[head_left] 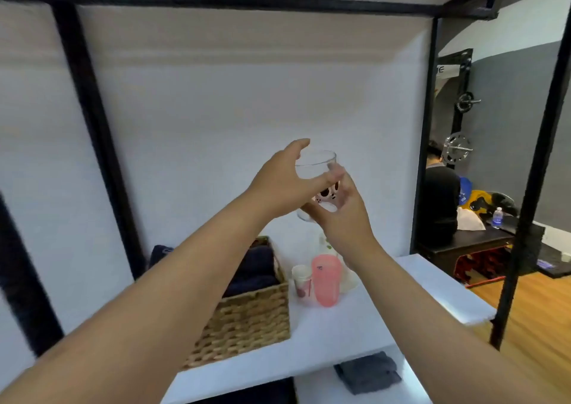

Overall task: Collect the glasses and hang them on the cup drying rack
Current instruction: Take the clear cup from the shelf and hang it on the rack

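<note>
Above the bench: a clear glass point(316, 181) with a pink printed figure is held up in the air by both hands.
Left hand point(285, 184): wrapped around the glass near its rim, thumb over the top edge.
Right hand point(343, 215): cupped around the lower part and base of the glass.
Bench point(386, 311): white; a pink tumbler point(327, 280) stands beside a small printed glass point(302, 280).
Basket point(247, 320): woven, at the left of the bench, dark cloths inside.

glass point(315, 169) base hidden behind hands, grey cloth point(367, 372) partly under shelf point(355, 326)
</note>
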{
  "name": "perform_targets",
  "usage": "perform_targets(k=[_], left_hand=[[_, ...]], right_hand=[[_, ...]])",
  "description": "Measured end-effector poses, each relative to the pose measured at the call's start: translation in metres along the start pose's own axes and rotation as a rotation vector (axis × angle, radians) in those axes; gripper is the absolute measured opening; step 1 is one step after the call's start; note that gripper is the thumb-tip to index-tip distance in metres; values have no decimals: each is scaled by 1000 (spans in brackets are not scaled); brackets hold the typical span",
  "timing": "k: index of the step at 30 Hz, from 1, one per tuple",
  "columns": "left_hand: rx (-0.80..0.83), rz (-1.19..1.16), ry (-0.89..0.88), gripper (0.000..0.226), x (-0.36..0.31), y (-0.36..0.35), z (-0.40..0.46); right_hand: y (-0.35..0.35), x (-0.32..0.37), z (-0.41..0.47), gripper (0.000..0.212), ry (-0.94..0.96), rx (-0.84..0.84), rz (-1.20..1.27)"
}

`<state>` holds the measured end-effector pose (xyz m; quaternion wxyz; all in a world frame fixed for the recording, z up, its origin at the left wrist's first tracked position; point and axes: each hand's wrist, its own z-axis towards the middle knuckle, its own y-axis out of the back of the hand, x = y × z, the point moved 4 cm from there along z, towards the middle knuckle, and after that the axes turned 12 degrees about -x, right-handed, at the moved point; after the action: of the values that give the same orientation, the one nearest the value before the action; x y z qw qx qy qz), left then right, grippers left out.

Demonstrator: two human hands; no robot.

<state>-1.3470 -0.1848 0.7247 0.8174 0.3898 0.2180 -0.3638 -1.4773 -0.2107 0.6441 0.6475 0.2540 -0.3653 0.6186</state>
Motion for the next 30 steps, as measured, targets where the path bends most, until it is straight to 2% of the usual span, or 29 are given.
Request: perform_targets(k=[2, 6, 13, 16, 23, 28, 30], left_hand=[[-40, -10, 25, 85, 7, 60, -29], [-182, 21, 84, 53, 32, 180, -93], [-422, 164, 245, 41, 78, 367, -223], [-519, 209, 323, 37, 93, 432, -273], [-669, 359, 402, 44, 112, 530, -347], [-742, 451, 436, 45, 139, 580, -372], [-769, 494, 450, 44, 150, 598, -377]], right_hand=[[-41, 26, -30, 89, -26, 29, 46], [-120, 68, -91, 91, -95, 107, 129], [-256, 131, -190, 93, -120, 339, 237], [-312, 154, -230, 85, -163, 470, 353], [-432, 182, -312, 91, -226, 690, 478], [-507, 182, -349, 76, -256, 800, 542], [-537, 180, -357, 79, -255, 841, 553]])
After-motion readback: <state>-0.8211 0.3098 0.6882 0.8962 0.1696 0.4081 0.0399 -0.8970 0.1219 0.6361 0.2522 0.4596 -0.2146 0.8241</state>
